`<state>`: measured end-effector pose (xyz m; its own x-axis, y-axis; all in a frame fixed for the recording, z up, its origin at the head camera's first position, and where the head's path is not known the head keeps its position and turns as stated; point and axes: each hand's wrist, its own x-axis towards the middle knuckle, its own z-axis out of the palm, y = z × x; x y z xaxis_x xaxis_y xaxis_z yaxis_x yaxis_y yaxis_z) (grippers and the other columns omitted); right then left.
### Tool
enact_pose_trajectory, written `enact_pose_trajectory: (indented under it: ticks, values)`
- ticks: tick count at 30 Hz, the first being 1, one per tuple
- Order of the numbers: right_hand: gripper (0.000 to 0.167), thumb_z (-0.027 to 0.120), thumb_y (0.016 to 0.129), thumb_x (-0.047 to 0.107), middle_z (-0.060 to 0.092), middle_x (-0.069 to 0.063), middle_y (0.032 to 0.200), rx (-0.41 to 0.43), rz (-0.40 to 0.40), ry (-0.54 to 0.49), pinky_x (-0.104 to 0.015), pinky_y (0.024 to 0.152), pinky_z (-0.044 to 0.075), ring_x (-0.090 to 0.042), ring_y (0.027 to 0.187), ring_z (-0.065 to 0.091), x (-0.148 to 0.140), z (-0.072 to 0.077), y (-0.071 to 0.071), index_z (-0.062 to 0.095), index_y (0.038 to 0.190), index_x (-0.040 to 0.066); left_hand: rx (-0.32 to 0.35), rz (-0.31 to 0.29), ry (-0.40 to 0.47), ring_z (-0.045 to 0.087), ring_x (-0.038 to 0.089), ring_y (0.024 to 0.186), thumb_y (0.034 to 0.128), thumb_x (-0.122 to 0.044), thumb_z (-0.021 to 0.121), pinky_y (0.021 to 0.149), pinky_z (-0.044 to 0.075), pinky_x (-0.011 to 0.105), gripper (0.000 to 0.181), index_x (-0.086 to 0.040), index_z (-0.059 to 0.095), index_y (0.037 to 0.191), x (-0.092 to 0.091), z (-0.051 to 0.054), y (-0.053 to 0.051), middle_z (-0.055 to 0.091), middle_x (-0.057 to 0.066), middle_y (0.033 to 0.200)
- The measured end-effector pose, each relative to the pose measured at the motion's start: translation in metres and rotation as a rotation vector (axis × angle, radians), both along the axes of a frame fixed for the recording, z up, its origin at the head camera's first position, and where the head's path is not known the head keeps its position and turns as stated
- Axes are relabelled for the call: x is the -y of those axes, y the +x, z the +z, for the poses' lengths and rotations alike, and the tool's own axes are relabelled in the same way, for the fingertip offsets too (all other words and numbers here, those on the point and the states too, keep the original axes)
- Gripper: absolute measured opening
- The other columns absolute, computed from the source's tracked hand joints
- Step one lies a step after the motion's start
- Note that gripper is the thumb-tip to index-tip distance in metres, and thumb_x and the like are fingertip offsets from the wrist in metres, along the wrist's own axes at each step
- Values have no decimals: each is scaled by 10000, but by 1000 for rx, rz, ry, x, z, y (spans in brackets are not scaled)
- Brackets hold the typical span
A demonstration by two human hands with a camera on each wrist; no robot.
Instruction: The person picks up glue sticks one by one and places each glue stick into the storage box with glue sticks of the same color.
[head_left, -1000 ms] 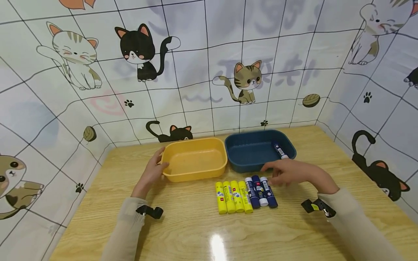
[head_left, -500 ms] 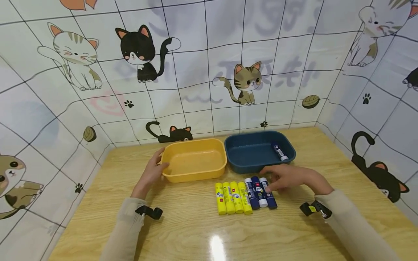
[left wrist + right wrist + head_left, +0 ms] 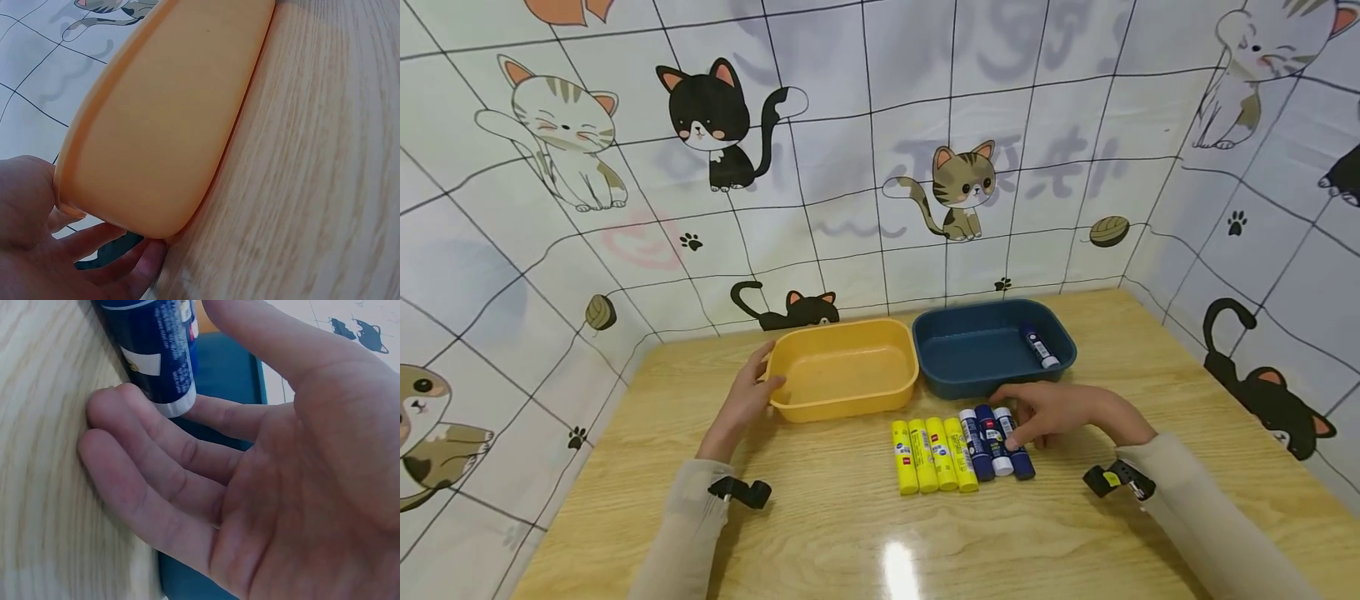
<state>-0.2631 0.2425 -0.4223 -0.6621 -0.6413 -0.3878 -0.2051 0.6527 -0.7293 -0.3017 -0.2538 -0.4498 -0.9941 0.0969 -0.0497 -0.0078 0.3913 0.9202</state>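
Bench [image 3: 820, 521]: pale wood grain, with a bright glare spot toward the near side.
Left hand [image 3: 748, 396]: clamped on the left end of the yellow tray [image 3: 850, 406], thumb over the rim, fingers along the outer wall.
Right hand [image 3: 1060, 408]: bent around the cap end of the rightmost blue stick [image 3: 1022, 463], thumb at its side; cannot tell whether thumb and fingers have come together on it.
Yellow sticks [image 3: 942, 454]: four, lying side by side on the bench in front of the trays.
Blue sticks [image 3: 976, 450]: three, carrying the same row on to the right; the outer two have white caps toward the trays, the middle one toward the person.
Navy tray [image 3: 973, 354]: just beside the yellow one, on its right; one capped blue stick [image 3: 1040, 347] lies in its right end.
Backdrop [image 3: 850, 125]: white, black grid lines, cartoon cats.
Sleeves [image 3: 681, 517]: cream, a black mount [image 3: 741, 492] at each wrist.
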Motion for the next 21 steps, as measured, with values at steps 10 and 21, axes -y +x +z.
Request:
enact_pose_trajectory:
  ticks: [10,21]
  values:
    - [720,797,914,279,678,-81,739,-5,-11,17,-359,598,538,-217,615,633,4,-2,0,456,1477,-13,-15,7,-12,566,456,1314,1055,-100,507,958,570,422,711,-166,161,1673,3,-3,0,376,288,1608]
    - [722,816,895,278,661,-39,741,-21,1,32,-344,598,534,-204,626,630,4,-3,-1,476,1468,-1,-14,10,-1,560,454,1323,1060,-112,512,960,570,423,705,-189,169,1672,3,-3,2,370,282,1613]
